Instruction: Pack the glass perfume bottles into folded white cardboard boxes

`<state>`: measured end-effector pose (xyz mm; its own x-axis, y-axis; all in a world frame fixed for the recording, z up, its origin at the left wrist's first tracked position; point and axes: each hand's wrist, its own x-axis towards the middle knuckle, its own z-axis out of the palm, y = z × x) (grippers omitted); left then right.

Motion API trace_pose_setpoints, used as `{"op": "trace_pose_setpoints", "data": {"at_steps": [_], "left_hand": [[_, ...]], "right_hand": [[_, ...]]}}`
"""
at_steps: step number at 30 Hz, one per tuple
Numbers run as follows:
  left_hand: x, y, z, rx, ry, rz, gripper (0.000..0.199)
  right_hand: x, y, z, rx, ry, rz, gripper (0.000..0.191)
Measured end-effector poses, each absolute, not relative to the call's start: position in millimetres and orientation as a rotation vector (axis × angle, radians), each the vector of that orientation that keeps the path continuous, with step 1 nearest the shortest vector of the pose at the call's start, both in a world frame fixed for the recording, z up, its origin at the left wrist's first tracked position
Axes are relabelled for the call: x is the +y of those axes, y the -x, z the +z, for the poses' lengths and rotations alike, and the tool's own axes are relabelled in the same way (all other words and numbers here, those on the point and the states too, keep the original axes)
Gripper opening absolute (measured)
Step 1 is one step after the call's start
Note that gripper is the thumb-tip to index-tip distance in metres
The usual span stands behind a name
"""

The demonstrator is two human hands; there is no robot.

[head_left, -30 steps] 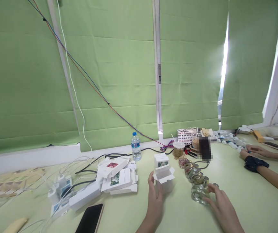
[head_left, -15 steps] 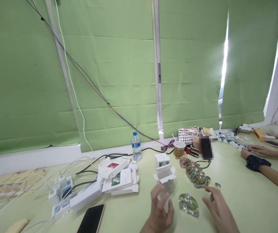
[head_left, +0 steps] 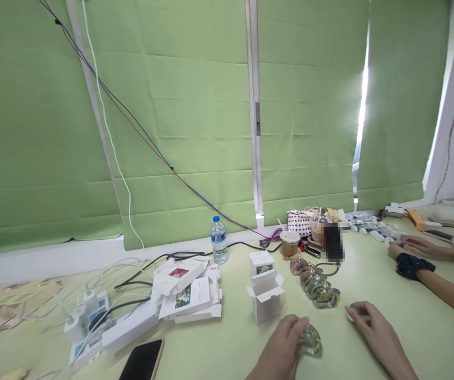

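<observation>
My left hand (head_left: pixel 284 345) has its fingers closed on the left side of a green glass bottle (head_left: pixel 311 340) on the table. Just behind that hand stands a white box (head_left: pixel 266 306) with its top flaps open, and a closed white box (head_left: pixel 262 265) is behind it. My right hand (head_left: pixel 373 330), to the right of the bottle, pinches a small round silvery cap (head_left: pixel 353 310) between thumb and fingers. A row of glass bottles (head_left: pixel 317 287), green in front and pinkish at the back, runs between the boxes and my right hand.
Flattened white cartons (head_left: pixel 193 295), a power strip (head_left: pixel 88 338) with cables and a phone (head_left: pixel 142 361) lie at left. A water bottle (head_left: pixel 219 243) and a drink cup (head_left: pixel 290 244) stand near the wall. Another person's hands (head_left: pixel 403 250) are at far right.
My left hand has moved from in front of the open box onto the green bottle and closed on it. My right hand has moved slightly right and taken hold of the cap.
</observation>
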<state>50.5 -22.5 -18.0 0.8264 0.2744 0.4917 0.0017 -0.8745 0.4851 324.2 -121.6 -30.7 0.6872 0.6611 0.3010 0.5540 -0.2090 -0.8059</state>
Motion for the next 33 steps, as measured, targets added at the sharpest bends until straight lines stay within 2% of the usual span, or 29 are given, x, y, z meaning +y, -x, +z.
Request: {"op": "trace_pose_setpoints", "data": {"at_steps": [5, 9, 12, 17, 20, 25, 30, 33], "left_hand": [[-28.1, -48.3, -11.9, 0.241, -2.525, 0.798, 0.074], [-29.9, -43.8, -3.3, 0.243, -2.481, 0.753, 0.082], [-30.9, -40.5, 1.4, 0.272, -2.473, 0.739, 0.08], [-30.5, -38.6, 1.0, 0.306, -2.514, 0.721, 0.076], [-30.1, -38.7, -1.1, 0.303, -2.538, 0.736, 0.074], [-30.4, -36.5, -1.8, 0.275, -2.468, 0.769, 0.068], [-29.6, -33.3, -1.3, 0.341, -2.278, 0.774, 0.068], [-29.7, -33.8, 2.0, 0.382, -2.238, 0.749, 0.065]], "right_hand": [[-125.9, -287.1, -27.3, -1.037, 1.635, 0.332, 0.034], [-122.2, -270.7, -28.9, -1.201, 1.633, 0.308, 0.035], [-121.0, -267.2, -29.9, -1.347, 1.652, 0.294, 0.033], [-122.6, -258.6, -27.6, -1.534, 1.631, 0.25, 0.017], [-123.5, -257.2, -26.3, -1.577, 1.588, 0.243, 0.02], [-121.4, -271.4, -40.4, -1.396, 1.668, -0.042, 0.032], [-121.0, -277.4, -50.6, -1.399, 1.733, -0.353, 0.034], [-124.8, -265.8, -45.0, -1.526, 1.679, -0.425, 0.031]]}}
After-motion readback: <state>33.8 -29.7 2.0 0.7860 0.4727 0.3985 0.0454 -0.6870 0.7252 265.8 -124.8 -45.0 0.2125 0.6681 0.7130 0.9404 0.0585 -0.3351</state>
